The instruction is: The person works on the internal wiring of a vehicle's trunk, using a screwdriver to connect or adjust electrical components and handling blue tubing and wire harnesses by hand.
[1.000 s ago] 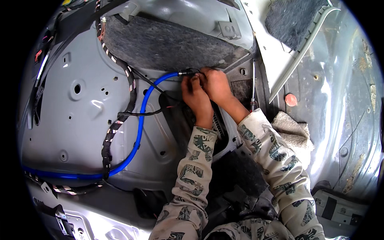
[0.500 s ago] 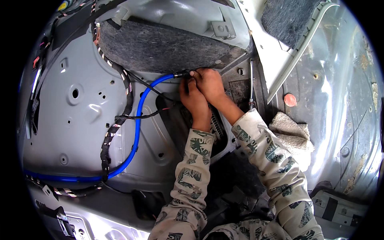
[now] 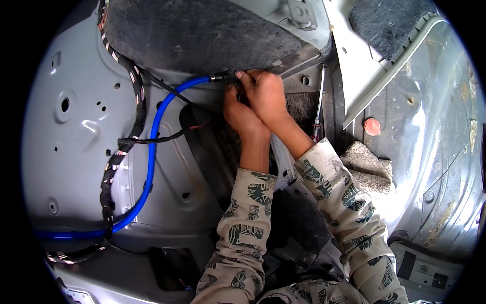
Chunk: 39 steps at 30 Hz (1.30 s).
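A thick blue cable [image 3: 153, 137] curves up from the lower left to a black end fitting [image 3: 220, 77]. My right hand [image 3: 267, 99] is closed on that black end, thumb and fingers pinching it. Just below, my left hand [image 3: 244, 117] is pressed against the right one, its fingers curled up close under the fitting. What the left fingertips hold, if anything, is hidden. Behind both hands lies a dark fibrous felt pad [image 3: 197, 43] on the grey sheet-metal body.
A taped wiring harness [image 3: 139, 96] runs down the left, with a thin branch [image 3: 167, 138] crossing the blue cable. At the right are a screwdriver [image 3: 320, 99], a red round cap [image 3: 372, 126], a folded beige cloth [image 3: 367, 164] and a white trim panel [image 3: 354, 86].
The view has shifted, so the panel, harness and blue cable sit further left. Both hands stay together at the cable's black end, slightly higher in the picture.
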Each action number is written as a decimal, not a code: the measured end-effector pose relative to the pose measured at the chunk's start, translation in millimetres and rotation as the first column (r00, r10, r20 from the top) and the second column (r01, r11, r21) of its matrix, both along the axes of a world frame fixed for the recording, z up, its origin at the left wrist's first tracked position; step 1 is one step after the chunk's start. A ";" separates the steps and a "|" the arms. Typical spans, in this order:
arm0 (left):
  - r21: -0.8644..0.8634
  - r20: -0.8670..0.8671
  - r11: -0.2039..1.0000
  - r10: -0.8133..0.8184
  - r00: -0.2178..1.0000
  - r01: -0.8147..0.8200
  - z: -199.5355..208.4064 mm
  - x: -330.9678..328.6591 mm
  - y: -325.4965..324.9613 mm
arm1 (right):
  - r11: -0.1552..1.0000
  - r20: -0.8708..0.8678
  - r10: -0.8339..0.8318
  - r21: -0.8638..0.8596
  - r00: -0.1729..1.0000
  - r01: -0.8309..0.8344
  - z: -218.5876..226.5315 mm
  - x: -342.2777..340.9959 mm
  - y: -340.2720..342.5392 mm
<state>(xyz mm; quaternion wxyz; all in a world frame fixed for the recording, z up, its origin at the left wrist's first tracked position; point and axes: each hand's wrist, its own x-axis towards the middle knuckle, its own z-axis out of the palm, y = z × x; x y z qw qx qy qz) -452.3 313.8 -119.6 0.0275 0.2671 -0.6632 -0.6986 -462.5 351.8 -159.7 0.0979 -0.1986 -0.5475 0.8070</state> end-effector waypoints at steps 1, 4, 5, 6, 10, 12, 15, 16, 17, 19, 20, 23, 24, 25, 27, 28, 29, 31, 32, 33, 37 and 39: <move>0.013 -0.014 1.000 0.027 1.000 -0.026 1.9 -1.4 7.0 | 1.000 0.010 0.002 0.021 1.000 -0.002 1.3 -0.7 2.8; 0.085 -0.038 0.992 0.097 0.995 -0.093 -1.2 -4.6 6.1 | 0.993 0.008 0.041 0.110 0.999 -0.042 -2.3 -5.3 1.5; 0.115 -0.042 0.987 0.117 0.992 -0.112 -3.9 -5.4 3.9 | 0.987 0.003 0.059 0.146 0.998 -0.059 -4.9 -7.0 0.6; 0.241 -0.074 0.970 0.036 0.997 -0.017 -6.0 -3.9 -9.8 | 0.993 0.014 0.105 0.059 0.994 -0.106 -0.7 -7.7 2.5; 0.303 -0.093 0.951 0.089 0.992 -0.057 -11.9 0.1 -17.5 | 0.963 0.067 0.155 -0.234 0.986 -0.136 7.0 -9.2 3.8; 0.195 -0.051 0.965 0.190 0.980 -0.177 -4.4 -2.8 5.6 | 0.979 0.073 0.104 -0.182 0.992 -0.090 4.3 -8.0 2.9; 0.216 -0.016 0.961 0.182 0.983 -0.174 -2.0 -4.2 14.3 | 0.999 0.050 0.045 0.025 0.998 -0.046 0.9 -5.6 1.8; 0.262 -0.023 0.951 0.174 0.985 -0.162 -5.0 -4.6 8.6 | 0.999 0.057 0.037 0.005 0.998 -0.037 -0.5 -4.8 1.5; 0.307 -0.032 0.939 0.172 0.985 -0.154 -8.0 -4.2 -1.6 | 0.999 0.063 0.036 -0.015 0.997 -0.035 -0.4 -4.5 0.4; 0.563 -0.260 0.739 -0.267 0.928 0.370 -20.3 -11.4 -65.5 | 0.951 0.050 0.074 -0.303 0.996 -0.056 10.6 -6.3 -3.2; 0.560 -0.275 0.731 -0.281 0.919 0.391 -23.9 -10.6 -66.5 | 0.902 0.055 0.087 -0.429 0.995 -0.055 8.6 -7.2 -3.0; 0.310 -0.111 0.950 0.066 0.992 -0.028 -9.2 -2.8 -1.9 | 0.995 0.043 0.060 -0.080 0.997 -0.056 1.7 -9.9 5.4; 0.291 -0.115 0.955 0.091 0.989 -0.054 -6.5 -2.1 3.3 | 0.996 0.050 0.050 0.071 0.997 -0.054 3.8 -8.7 6.1; 0.265 -0.126 0.964 0.061 0.990 -0.025 -5.0 0.4 7.8 | 0.969 0.020 0.038 0.242 0.999 -0.042 3.5 -5.7 8.9; 0.239 -0.134 0.971 0.066 0.989 -0.033 -8.5 2.2 8.4 | 0.953 0.047 0.036 0.299 0.998 -0.048 0.2 -3.3 9.0; 0.170 -0.135 0.985 0.052 0.989 -0.029 -12.2 2.2 5.2 | 0.960 0.007 0.011 0.280 1.000 -0.012 -1.9 -0.1 9.3; 0.099 -0.142 0.995 0.045 0.989 -0.031 -12.4 2.1 2.9 | 0.966 -0.040 -0.008 0.259 0.999 0.018 -1.7 4.0 9.8; -0.033 -0.168 0.999 0.036 0.985 -0.042 -15.3 1.9 -0.8 | 0.964 -0.130 -0.051 0.253 0.990 0.083 -3.9 7.5 11.3; -0.094 -0.188 0.994 0.032 0.982 -0.051 -15.0 2.2 1.6 | 0.956 -0.175 -0.073 0.268 0.982 0.119 -4.9 8.6 11.5; -0.154 -0.207 0.986 0.029 0.978 -0.062 -15.6 2.6 3.1 | 0.947 -0.220 -0.094 0.280 0.971 0.155 -6.0 10.2 11.7; -0.095 -0.317 0.993 0.037 0.948 -0.071 -26.7 3.5 -2.1 | 0.971 -0.254 -0.005 0.229 0.967 0.065 -14.6 13.3 9.9; -0.113 -0.348 0.993 0.003 0.937 -0.045 -31.1 3.0 -0.2 | 0.998 -0.202 0.040 0.063 0.978 -0.028 -14.9 10.5 9.9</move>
